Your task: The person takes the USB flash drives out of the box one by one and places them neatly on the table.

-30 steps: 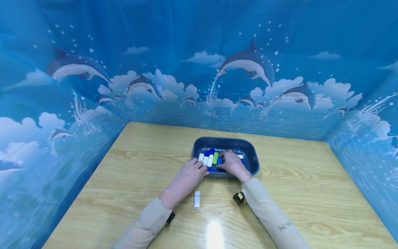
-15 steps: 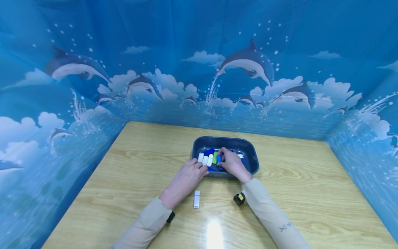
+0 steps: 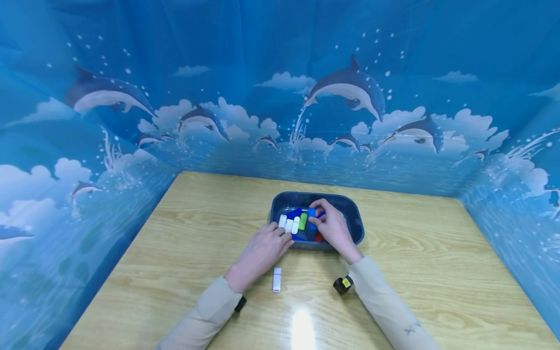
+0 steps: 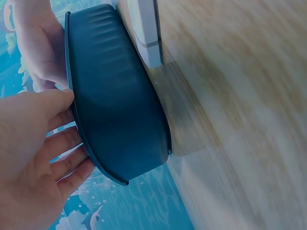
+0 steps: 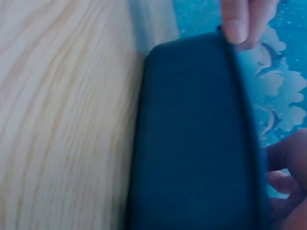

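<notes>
- Over the dark tray point(image 4: 112, 100), the right hand point(image 3: 333, 227) pinches a blue stick point(image 3: 312, 218) between thumb and fingers.
- At the tray's near left side, the left hand point(image 3: 264, 245) grips the rim.
- Inside the tray, white sticks point(image 3: 295, 225) lie next to a green stick point(image 3: 303, 221), with a red piece point(image 3: 319, 237) nearer the right hand.
- On the table point(image 3: 437, 272), just before the tray, lies a lone white stick point(image 3: 277, 280).

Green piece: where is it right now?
In the head view, the green piece lies inside the dark tray, left of centre, between a white piece and the blue piece the right hand holds.
</notes>
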Motion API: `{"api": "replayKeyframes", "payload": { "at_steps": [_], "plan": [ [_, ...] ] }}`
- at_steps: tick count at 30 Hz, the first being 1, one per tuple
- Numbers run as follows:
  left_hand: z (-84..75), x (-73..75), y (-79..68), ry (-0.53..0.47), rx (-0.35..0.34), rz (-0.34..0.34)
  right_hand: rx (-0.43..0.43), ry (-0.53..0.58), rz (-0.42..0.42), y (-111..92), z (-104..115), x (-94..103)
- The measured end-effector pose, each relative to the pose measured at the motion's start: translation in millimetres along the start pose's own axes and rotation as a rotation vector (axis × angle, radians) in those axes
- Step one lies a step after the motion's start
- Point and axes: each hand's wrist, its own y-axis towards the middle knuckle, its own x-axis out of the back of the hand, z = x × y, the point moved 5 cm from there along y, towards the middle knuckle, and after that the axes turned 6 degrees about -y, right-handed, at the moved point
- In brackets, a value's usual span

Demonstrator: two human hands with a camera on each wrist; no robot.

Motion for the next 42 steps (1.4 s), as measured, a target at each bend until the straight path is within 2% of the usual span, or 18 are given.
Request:
{"api": "replayKeyframes", "payload": {
  "at_steps": [3,7,13,16,24,32,36,42],
  "plan": [
    [0.3,-0.7,0.3,-0.002,0.015,0.021,0.007,0.040,-0.009,-6.0,4.6,8.4],
    [0.6,-1.2,0.8,0.005,0.027,0.039,-0.017,0.119,0.018,-14.7,8.3,17.4],
    [0.7,-0.6,1.1,0.004,0.018,0.021,-0.056,0.221,0.079,-34.3,13.4,23.3],
    [1.1,-1.0,1.0,-0.004,0.013,0.014,-0.057,0.231,0.118,-48.6,19.2,21.3],
    [2.6,-1.1,1.0,-0.026,0.015,0.011,-0.037,0.277,0.281,-84.0,28.0,-3.7],
    [3.8,0.1,0.5,-0.041,0.009,0.002,-0.071,0.252,0.455,-95.1,27.1,-37.4],
    [4.2,-1.2,0.4,-0.037,0.013,0.025,-0.026,0.196,0.493,-96.2,30.1,-49.0],
    [3.6,-1.8,-1.0,-0.047,0.014,0.013,0.026,0.070,0.482,-94.8,38.0,-55.4]
  ]
}}
